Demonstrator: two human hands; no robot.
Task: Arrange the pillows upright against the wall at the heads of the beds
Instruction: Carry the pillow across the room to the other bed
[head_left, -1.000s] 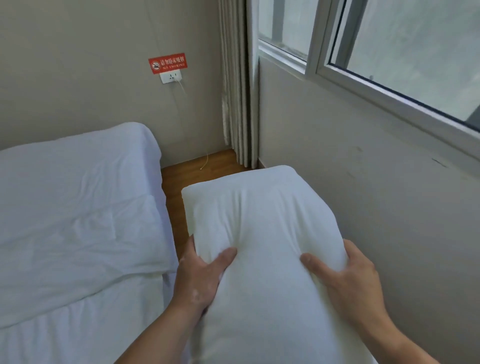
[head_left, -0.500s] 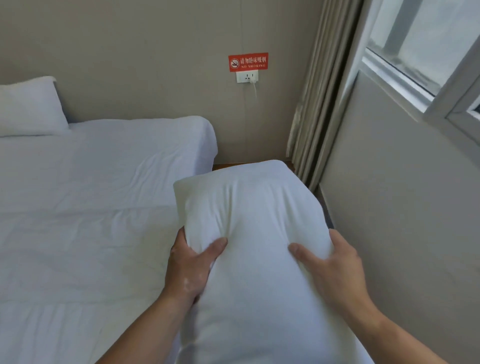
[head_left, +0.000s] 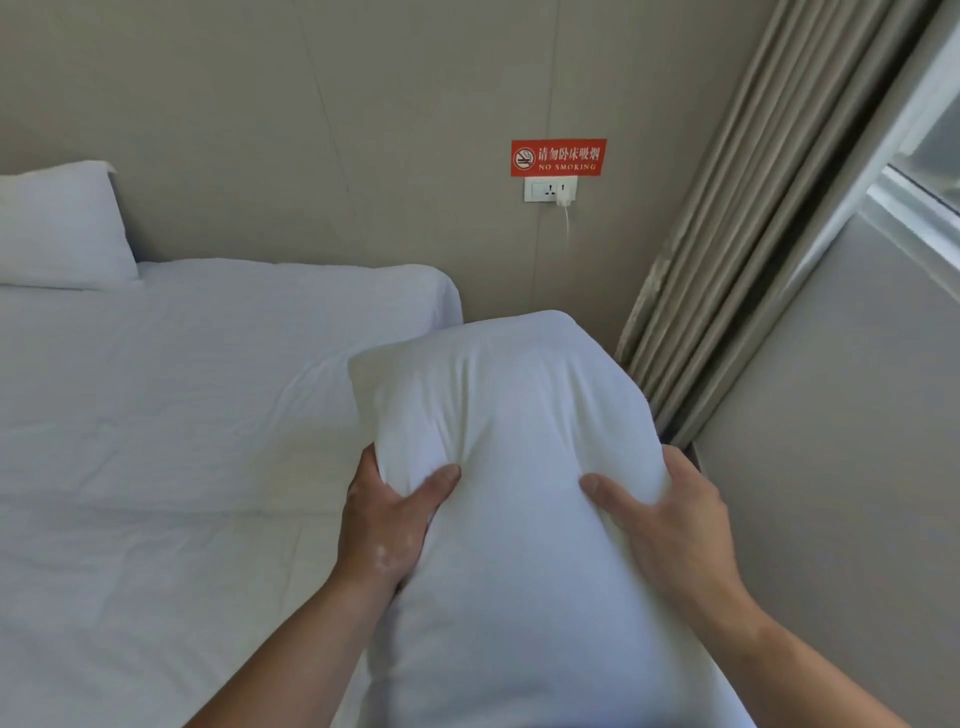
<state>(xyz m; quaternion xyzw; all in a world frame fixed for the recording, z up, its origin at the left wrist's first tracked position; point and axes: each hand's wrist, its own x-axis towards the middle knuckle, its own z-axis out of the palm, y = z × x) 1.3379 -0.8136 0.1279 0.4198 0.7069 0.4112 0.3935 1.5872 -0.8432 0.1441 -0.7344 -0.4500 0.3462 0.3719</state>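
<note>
Beside one bed (head_left: 182, 415), two pillows (head_left: 509, 441) (head_left: 57, 223); both hands (head_left: 384, 525) (head_left: 670, 525) hold one.

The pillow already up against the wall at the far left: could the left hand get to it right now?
Probably not as things stand. The left hand and the right hand both grip the held pillow, and the far pillow sits across a wide stretch of bed. Nothing blocks the way.
</note>
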